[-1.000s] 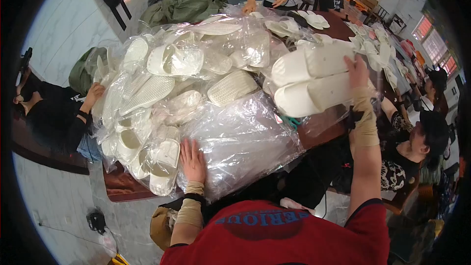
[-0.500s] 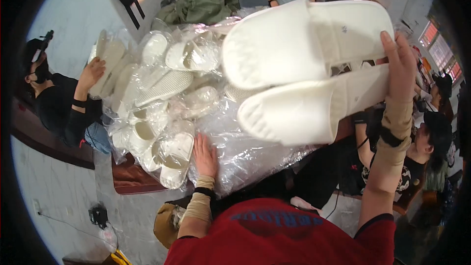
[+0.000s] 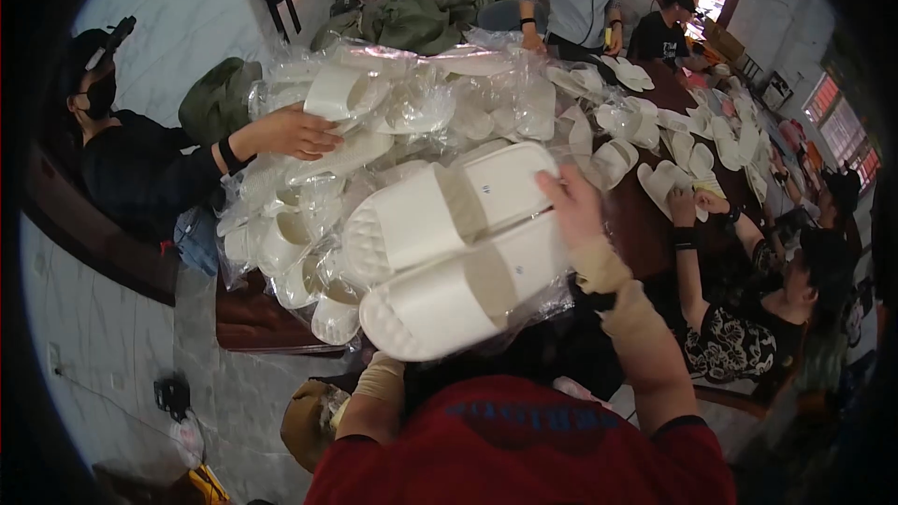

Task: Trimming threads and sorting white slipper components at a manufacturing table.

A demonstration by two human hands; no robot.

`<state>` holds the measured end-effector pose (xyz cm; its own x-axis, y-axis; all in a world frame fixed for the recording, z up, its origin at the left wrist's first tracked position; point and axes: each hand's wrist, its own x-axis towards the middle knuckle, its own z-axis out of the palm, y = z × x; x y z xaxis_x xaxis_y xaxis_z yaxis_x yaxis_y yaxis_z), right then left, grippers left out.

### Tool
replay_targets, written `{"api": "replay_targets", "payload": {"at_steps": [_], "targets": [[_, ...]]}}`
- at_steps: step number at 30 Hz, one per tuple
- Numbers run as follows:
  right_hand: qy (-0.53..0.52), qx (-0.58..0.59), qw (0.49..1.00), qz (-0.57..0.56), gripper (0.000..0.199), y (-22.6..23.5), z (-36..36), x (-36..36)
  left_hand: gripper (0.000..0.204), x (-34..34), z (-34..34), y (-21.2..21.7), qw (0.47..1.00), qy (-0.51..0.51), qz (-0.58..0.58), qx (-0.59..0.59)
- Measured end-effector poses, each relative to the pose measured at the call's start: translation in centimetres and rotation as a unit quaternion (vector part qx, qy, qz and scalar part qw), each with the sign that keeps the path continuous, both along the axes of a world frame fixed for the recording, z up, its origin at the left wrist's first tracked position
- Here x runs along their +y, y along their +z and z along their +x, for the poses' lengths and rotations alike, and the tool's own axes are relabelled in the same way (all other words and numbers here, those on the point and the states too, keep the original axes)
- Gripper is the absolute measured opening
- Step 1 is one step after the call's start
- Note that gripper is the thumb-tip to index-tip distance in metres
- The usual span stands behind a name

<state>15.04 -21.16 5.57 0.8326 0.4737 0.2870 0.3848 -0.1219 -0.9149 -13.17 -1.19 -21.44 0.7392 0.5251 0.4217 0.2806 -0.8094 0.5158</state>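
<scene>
My right hand (image 3: 572, 201) grips a pair of white slippers (image 3: 421, 234) at their heel ends, thumb on top. The pair lies side by side, held above the table with the toes toward the lower left. My left wrist (image 3: 382, 376), in a beige sleeve, shows just below the nearer slipper; the slippers hide that hand and its fingers. Around and behind the pair spreads a heap of white slippers in clear plastic bags (image 3: 290, 234).
On the left a co-worker's hand (image 3: 285, 134) reaches onto the bagged slippers. Loose white slippers (image 3: 697, 150) cover the dark red table (image 3: 645, 210) at right, where another person's hands (image 3: 697, 204) handle one. Green sacks (image 3: 412, 14) are piled at the back.
My right hand has brought the slippers down and left, closer to my body. My left hand, earlier flat on the plastic, is now hidden behind them. The left co-worker's hand has moved right onto the heap.
</scene>
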Motion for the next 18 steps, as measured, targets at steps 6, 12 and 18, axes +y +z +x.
{"api": "replay_targets", "payload": {"at_steps": [6,12,18], "targets": [[0.003,0.081,0.997,-0.019,0.04,-9.2,3.9,4.3,0.044,1.4,6.7,1.3,0.999,-0.014,-0.043,0.028],[0.02,0.333,0.942,0.019,0.033,-11.1,3.0,5.5,0.035,1.3,6.7,2.1,0.996,0.001,-0.079,0.048],[-0.051,0.259,0.957,0.118,0.03,-14.9,1.3,6.7,0.028,2.5,5.2,6.2,0.968,0.023,-0.195,-0.158]]}}
